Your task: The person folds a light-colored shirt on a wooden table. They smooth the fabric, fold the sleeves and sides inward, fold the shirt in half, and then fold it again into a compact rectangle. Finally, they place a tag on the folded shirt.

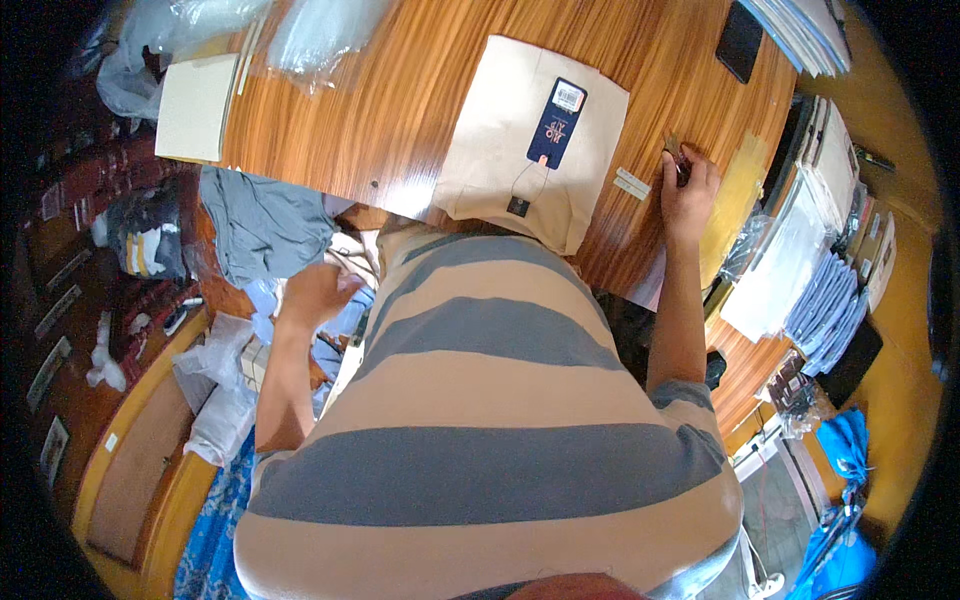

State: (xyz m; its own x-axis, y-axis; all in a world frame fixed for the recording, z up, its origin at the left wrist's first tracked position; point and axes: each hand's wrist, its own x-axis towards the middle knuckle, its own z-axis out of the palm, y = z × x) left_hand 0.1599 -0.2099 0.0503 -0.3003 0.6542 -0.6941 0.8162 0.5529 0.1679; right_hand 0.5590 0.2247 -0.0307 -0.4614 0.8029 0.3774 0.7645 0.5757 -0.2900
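Note:
A folded beige garment (520,130) lies on the wooden table (370,110) in front of me, with a dark blue hang tag (557,125) on a string resting on top. My right hand (688,185) rests on the table to the right of the garment, fingers closed around a small dark tool (676,155). Two small white strips (632,184) lie between that hand and the garment. My left hand (315,292) reaches down past the table's left edge among white and blue items, close to a grey-blue cloth (262,222); what it holds is hidden.
A cream card (195,105) and clear plastic bags (310,35) sit at the table's far left. A black phone (740,40) lies far right. Stacks of packaged garments (815,290) fill the right side. White bags (215,390) and a blue patterned cloth (215,530) lie low left.

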